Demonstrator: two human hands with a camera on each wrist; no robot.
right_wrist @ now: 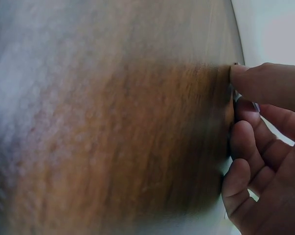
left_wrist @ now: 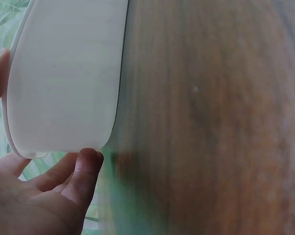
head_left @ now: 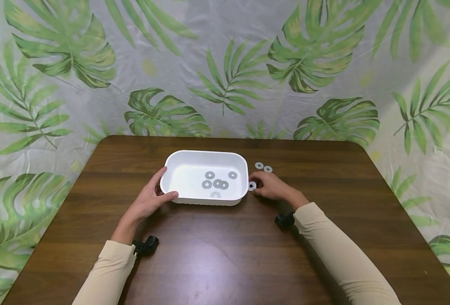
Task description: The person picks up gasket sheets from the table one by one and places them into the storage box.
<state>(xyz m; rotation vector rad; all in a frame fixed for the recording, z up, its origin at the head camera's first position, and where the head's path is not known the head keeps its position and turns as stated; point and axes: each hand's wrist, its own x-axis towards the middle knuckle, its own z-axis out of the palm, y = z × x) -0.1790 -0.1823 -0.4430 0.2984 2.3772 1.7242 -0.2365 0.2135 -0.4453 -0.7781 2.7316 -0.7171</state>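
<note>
A white plastic tub (head_left: pixel 203 201) stands on the table with several flat grey washers (head_left: pixel 207 184) lying on its floor. My left hand (head_left: pixel 150 197) grips the tub's left end, thumb over the front rim and fingers round the side. In the left wrist view, fingertips (left_wrist: pixel 88 159) touch the tub's end wall low down. Just outside the tub's right end, my right hand (head_left: pixel 272 185) pinches a washer (head_left: pixel 252 186) between thumb and fingers at the tabletop. Only a sliver of that washer shows in the right wrist view, beside the thumb (right_wrist: pixel 269 83).
Two loose washers, one farther back (head_left: pixel 259 165) and one nearer (head_left: pixel 268 169), lie behind my right hand. The dark wooden table (head_left: pixel 217 254) ends at the back against a leaf-patterned cloth (head_left: pixel 225 84). Black straps with small devices (head_left: pixel 146 245) sit on both wrists.
</note>
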